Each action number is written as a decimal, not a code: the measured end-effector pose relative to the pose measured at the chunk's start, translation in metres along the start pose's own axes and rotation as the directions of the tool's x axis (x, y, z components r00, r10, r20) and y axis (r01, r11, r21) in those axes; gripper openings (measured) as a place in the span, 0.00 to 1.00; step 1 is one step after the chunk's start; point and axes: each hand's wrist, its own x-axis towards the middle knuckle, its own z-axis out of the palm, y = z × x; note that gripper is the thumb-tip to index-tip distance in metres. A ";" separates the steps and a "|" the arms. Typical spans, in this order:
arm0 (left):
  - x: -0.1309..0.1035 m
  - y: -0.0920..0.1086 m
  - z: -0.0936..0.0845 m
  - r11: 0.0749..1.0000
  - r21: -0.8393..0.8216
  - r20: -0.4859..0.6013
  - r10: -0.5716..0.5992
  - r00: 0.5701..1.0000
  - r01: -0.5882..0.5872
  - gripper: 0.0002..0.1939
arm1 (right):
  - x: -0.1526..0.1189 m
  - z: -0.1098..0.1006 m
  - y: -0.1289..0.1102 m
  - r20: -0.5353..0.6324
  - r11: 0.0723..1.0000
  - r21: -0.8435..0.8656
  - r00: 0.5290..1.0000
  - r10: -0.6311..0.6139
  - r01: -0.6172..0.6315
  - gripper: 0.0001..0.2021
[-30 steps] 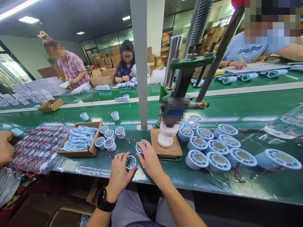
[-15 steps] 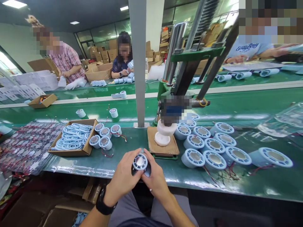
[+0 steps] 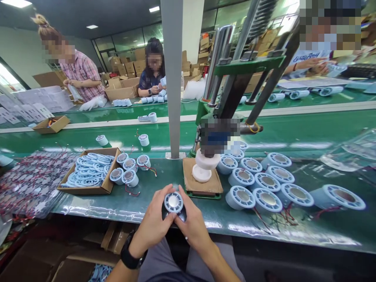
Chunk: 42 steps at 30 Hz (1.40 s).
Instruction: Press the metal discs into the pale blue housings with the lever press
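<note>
Between my two hands is a light blue round fan housing [image 3: 173, 202] with a silver disc at its centre and slots around the rim. My left hand [image 3: 154, 217] wraps its left side, thumb at the near edge. From the other side my right hand [image 3: 192, 219] grips it, fingertips along the right edge. Just beyond, to the right, stands a hand press [image 3: 223, 133] with a white round pressing head [image 3: 208, 159] raised over a white round holder [image 3: 201, 173] on a brown base plate [image 3: 207, 188].
Several similar blue housings [image 3: 267, 180] with red wires stand right of the press; several more [image 3: 129, 178] stand left. A cardboard box [image 3: 85, 190] holds blue rings. Wired grey parts [image 3: 32, 180] cover the bench's left end. A grey post [image 3: 173, 86] rises ahead. Co-workers sit and stand across the conveyor [image 3: 117, 135].
The housing in my hands has tilted slightly, its silver disc facing me more squarely. Both hands keep hold of it. Across the belt, the right-hand co-worker's hands have lifted and now hold something.
</note>
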 end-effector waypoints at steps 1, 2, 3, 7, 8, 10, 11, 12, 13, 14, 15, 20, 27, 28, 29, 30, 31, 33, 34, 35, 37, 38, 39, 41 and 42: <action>-0.001 -0.004 0.002 1.000 -0.012 0.014 -0.009 1.000 0.009 0.35 | 0.000 -0.002 -0.001 0.023 1.000 -0.013 1.000 -0.011 0.011 0.34; -0.002 -0.008 0.005 1.000 -0.022 0.022 -0.016 1.000 0.016 0.34 | 0.001 -0.005 -0.002 0.052 0.999 -0.032 0.998 -0.019 0.020 0.33; -0.003 -0.013 0.008 0.999 -0.026 0.021 -0.018 1.000 0.018 0.33 | 0.001 -0.008 -0.002 0.087 0.998 -0.053 0.996 -0.022 0.027 0.33; -0.006 -0.025 0.024 1.000 0.013 -0.045 -0.018 0.999 0.018 0.29 | 0.005 -0.021 0.003 0.249 0.992 -0.111 0.968 -0.029 0.059 0.39; -0.006 -0.026 0.027 0.999 0.030 -0.059 -0.015 0.998 0.016 0.29 | 0.005 -0.022 0.005 0.269 0.990 -0.120 0.962 -0.034 0.069 0.40; -0.006 -0.026 0.032 0.998 0.062 -0.080 -0.001 0.997 0.006 0.30 | 0.004 -0.021 0.008 0.247 0.987 -0.141 0.968 -0.042 0.079 0.40; -0.006 -0.025 0.033 0.997 0.072 -0.089 0.004 0.996 0.003 0.30 | 0.003 -0.019 0.009 0.212 0.985 -0.153 0.976 -0.045 0.078 0.40; -0.006 -0.024 0.034 0.997 0.077 -0.097 0.004 0.995 0.003 0.30 | 0.001 -0.016 0.009 0.172 0.984 -0.165 0.984 -0.046 0.074 0.39; -0.006 -0.023 0.035 0.997 0.076 -0.106 0.000 0.994 0.008 0.30 | 0.000 -0.013 0.009 0.134 0.982 -0.172 0.990 -0.049 0.072 0.38; -0.006 -0.023 0.036 0.997 0.071 -0.116 -0.008 0.993 0.017 0.30 | -0.002 -0.011 0.009 0.101 0.981 -0.178 0.994 -0.053 0.070 0.37; -0.006 -0.022 0.037 0.998 0.062 -0.126 -0.019 0.992 0.027 0.30 | -0.004 -0.009 0.008 0.075 0.981 -0.183 0.996 -0.056 0.069 0.36; -0.003 -0.016 0.032 0.999 0.022 -0.134 -0.041 0.990 0.045 0.29 | -0.006 -0.008 0.005 0.036 0.982 -0.183 0.998 -0.050 0.055 0.36; -0.002 -0.009 0.024 0.997 0.020 -0.055 -0.067 0.996 0.068 0.27 | -0.006 -0.006 0.006 0.032 0.984 -0.173 0.999 -0.025 0.030 0.34; -0.003 -0.010 0.025 0.997 0.011 -0.067 -0.081 0.994 0.082 0.27 | -0.006 -0.006 0.006 0.031 0.985 -0.172 0.999 -0.022 0.027 0.34; -0.004 -0.011 0.026 0.996 0.005 -0.079 -0.093 0.993 0.093 0.28 | -0.006 -0.007 0.005 0.033 0.985 -0.170 0.999 -0.019 0.025 0.34; -0.005 -0.012 0.028 0.995 0.005 -0.087 -0.097 0.991 0.098 0.28 | -0.006 -0.007 0.005 0.036 0.986 -0.168 0.999 -0.019 0.024 0.34; -0.005 -0.013 0.029 0.995 0.012 -0.090 -0.095 0.991 0.097 0.29 | -0.006 -0.008 0.005 0.038 0.986 -0.165 0.999 -0.020 0.026 0.34; -0.006 -0.016 0.030 0.996 0.045 -0.091 -0.069 0.993 0.074 0.29 | -0.005 -0.010 0.005 0.040 0.987 -0.161 0.999 -0.019 0.025 0.33; -0.006 -0.017 0.031 0.996 0.066 -0.089 -0.052 0.995 0.058 0.28 | -0.005 -0.010 0.004 0.042 0.987 -0.159 0.999 -0.019 0.026 0.33; -0.006 -0.018 0.031 0.995 0.086 -0.087 -0.035 0.996 0.043 0.28 | -0.005 -0.009 0.004 0.046 0.987 -0.160 0.999 -0.024 0.031 0.33; -0.007 -0.019 0.035 0.993 0.114 -0.102 -0.016 0.995 0.028 0.27 | -0.006 -0.007 0.004 0.057 0.984 -0.172 0.998 -0.042 0.051 0.33; -0.007 -0.020 0.037 0.992 0.120 -0.118 -0.014 0.993 0.029 0.26 | -0.007 -0.005 0.004 0.064 0.981 -0.186 0.997 -0.052 0.063 0.33; -0.008 -0.020 0.039 0.992 0.120 -0.141 -0.017 0.990 0.034 0.26 | -0.008 -0.004 0.004 0.072 0.976 -0.204 0.996 -0.057 0.070 0.33; -0.008 -0.020 0.042 0.993 0.103 -0.199 -0.029 0.980 0.050 0.26 | -0.008 -0.008 0.004 0.102 0.966 -0.246 0.993 -0.056 0.080 0.33; -0.007 -0.019 0.042 0.995 0.088 -0.218 -0.036 0.975 0.057 0.26 | -0.005 -0.015 0.002 0.146 0.959 -0.264 0.987 -0.063 0.101 0.34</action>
